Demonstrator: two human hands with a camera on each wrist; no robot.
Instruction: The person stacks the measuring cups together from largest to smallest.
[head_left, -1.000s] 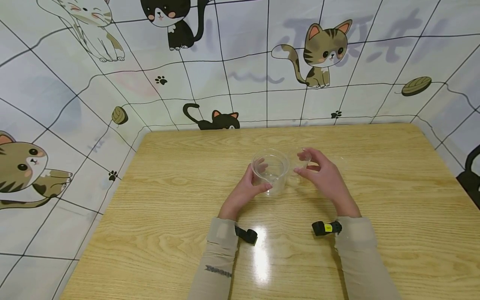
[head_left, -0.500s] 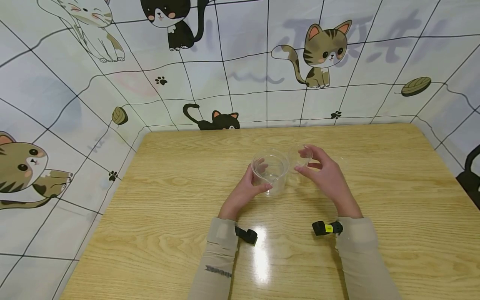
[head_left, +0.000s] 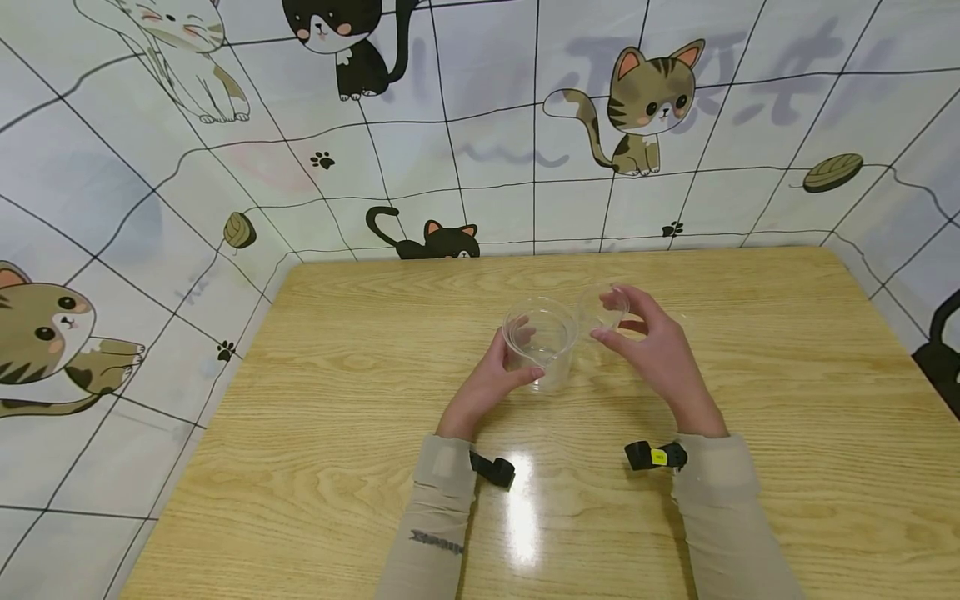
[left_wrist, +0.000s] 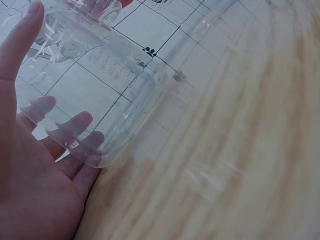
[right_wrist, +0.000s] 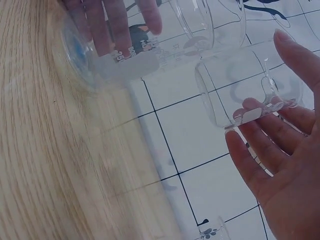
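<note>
A large clear beaker [head_left: 553, 358] with white measuring marks stands upright on the wooden table [head_left: 337, 400]. My left hand [head_left: 489, 385] grips it from the left side, the thumb in front and the fingers behind. Just to its right, my right hand [head_left: 660, 350] holds a smaller clear beaker [head_left: 600, 312] between thumb and fingers. In the right wrist view the smaller beaker [right_wrist: 235, 85] is off the table, close to the big beaker's rim, its base towards the table. Whether the two beakers touch I cannot tell. No contents show in either.
Beyond my right hand, a small clear glass thing [right_wrist: 214, 231] stands on the table, mostly hidden; its kind is unclear. A cat-patterned sheet [head_left: 495, 150] rises behind the table and along both sides.
My right hand and the smaller beaker have shifted slightly up in the head view, and a little right. The left hand and the large beaker have stayed put.
</note>
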